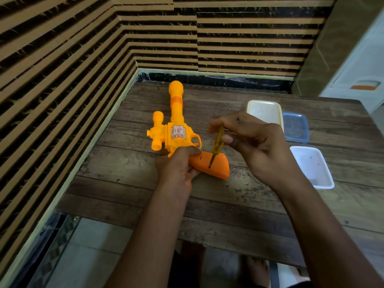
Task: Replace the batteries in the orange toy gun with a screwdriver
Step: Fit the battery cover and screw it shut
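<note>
My left hand [176, 165] grips the toy gun [176, 132], my right hand [251, 146] just beside it pinches the screwdriver [217, 145] into the handle: the screw step, I judge, needing steady downward twisting next.

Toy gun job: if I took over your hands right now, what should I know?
Left hand grips the toy gun where body meets handle, flat on the table.
Right hand pinches the screwdriver, tip down on the orange handle.
Done: handle looks closed and no batteries are visible, so I cannot tell if they were swapped.
Left: probably work that screw, then check the batteries.
</note>
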Demonstrator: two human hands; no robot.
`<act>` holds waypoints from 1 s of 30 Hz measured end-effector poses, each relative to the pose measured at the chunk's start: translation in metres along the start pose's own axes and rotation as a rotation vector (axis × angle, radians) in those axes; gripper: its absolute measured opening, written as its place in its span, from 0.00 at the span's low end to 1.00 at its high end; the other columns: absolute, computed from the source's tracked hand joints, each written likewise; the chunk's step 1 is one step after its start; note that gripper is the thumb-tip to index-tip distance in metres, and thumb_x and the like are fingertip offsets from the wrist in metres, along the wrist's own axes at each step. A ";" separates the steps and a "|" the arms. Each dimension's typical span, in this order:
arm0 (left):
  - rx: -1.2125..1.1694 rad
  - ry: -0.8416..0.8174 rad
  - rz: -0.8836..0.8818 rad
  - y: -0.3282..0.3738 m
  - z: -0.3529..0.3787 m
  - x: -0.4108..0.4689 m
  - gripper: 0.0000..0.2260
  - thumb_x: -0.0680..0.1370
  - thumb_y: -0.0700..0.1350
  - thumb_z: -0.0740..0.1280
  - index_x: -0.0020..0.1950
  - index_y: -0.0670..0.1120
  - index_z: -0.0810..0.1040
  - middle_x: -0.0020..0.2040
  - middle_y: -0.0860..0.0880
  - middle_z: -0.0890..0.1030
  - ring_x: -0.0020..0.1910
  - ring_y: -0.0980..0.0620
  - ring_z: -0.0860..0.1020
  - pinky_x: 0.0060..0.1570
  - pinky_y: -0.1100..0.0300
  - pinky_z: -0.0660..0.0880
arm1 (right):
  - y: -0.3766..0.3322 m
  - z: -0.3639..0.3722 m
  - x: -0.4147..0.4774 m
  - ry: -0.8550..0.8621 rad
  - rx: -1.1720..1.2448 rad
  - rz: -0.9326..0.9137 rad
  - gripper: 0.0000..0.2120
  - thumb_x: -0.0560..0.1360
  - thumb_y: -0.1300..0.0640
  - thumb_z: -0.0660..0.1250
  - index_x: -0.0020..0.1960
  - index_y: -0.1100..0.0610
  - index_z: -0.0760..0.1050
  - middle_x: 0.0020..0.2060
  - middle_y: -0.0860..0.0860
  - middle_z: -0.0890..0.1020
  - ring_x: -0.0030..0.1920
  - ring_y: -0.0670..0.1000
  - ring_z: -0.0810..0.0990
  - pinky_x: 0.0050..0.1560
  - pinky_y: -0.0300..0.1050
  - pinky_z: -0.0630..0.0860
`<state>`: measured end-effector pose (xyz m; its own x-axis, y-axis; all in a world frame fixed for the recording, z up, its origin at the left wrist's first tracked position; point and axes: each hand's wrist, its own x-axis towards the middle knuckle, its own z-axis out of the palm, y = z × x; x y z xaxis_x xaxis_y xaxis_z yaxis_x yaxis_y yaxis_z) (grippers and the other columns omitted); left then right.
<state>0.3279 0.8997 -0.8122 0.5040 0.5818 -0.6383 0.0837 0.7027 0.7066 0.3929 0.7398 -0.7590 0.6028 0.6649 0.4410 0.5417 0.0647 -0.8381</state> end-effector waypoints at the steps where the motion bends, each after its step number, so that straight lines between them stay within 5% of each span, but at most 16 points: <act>1: 0.002 -0.004 -0.004 0.000 0.000 0.001 0.24 0.69 0.30 0.74 0.63 0.45 0.80 0.57 0.43 0.85 0.54 0.43 0.84 0.37 0.50 0.82 | 0.000 0.000 -0.001 -0.015 0.010 -0.006 0.13 0.81 0.69 0.66 0.63 0.61 0.82 0.54 0.54 0.85 0.60 0.50 0.84 0.60 0.52 0.82; 5: 0.004 -0.018 -0.002 -0.002 -0.001 0.004 0.26 0.67 0.31 0.75 0.64 0.45 0.80 0.58 0.42 0.85 0.56 0.42 0.84 0.40 0.46 0.85 | 0.001 0.002 -0.001 0.015 0.017 -0.037 0.15 0.78 0.67 0.71 0.61 0.52 0.83 0.46 0.58 0.82 0.49 0.58 0.84 0.49 0.59 0.82; 8: 0.012 -0.028 -0.004 -0.002 -0.001 0.005 0.26 0.68 0.32 0.75 0.65 0.45 0.81 0.59 0.42 0.85 0.56 0.43 0.84 0.36 0.50 0.84 | 0.004 0.005 0.002 0.075 -0.106 -0.050 0.16 0.77 0.63 0.75 0.61 0.48 0.82 0.41 0.55 0.77 0.42 0.51 0.78 0.41 0.46 0.75; 15: -0.005 -0.013 0.020 -0.001 0.000 0.001 0.23 0.70 0.30 0.74 0.63 0.45 0.80 0.56 0.42 0.84 0.54 0.42 0.83 0.44 0.45 0.83 | -0.003 0.004 0.002 -0.012 -0.003 -0.080 0.14 0.80 0.72 0.65 0.61 0.62 0.83 0.57 0.52 0.85 0.62 0.47 0.83 0.61 0.43 0.80; 19: 0.003 -0.007 0.019 -0.001 -0.001 0.004 0.24 0.69 0.30 0.74 0.63 0.44 0.80 0.56 0.41 0.85 0.56 0.41 0.84 0.45 0.43 0.84 | -0.003 0.001 0.000 0.014 0.004 -0.090 0.12 0.79 0.72 0.68 0.59 0.64 0.84 0.50 0.54 0.87 0.54 0.50 0.87 0.56 0.48 0.83; 25: -0.008 -0.022 0.031 -0.002 -0.003 0.004 0.27 0.64 0.32 0.77 0.63 0.44 0.82 0.57 0.41 0.86 0.56 0.41 0.84 0.43 0.44 0.84 | 0.000 0.011 0.004 0.081 -0.117 -0.140 0.09 0.79 0.60 0.72 0.57 0.59 0.86 0.43 0.57 0.81 0.45 0.55 0.82 0.42 0.54 0.77; 30: -0.013 -0.033 0.049 -0.003 -0.003 0.003 0.33 0.59 0.35 0.77 0.64 0.45 0.81 0.57 0.42 0.86 0.56 0.40 0.84 0.46 0.39 0.84 | -0.001 0.003 0.002 -0.011 -0.106 -0.125 0.11 0.80 0.69 0.69 0.58 0.61 0.84 0.52 0.53 0.85 0.55 0.50 0.84 0.50 0.52 0.82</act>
<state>0.3263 0.9006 -0.8173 0.5357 0.6017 -0.5924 0.0475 0.6789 0.7327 0.3918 0.7435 -0.7579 0.5208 0.6646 0.5358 0.6711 0.0693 -0.7382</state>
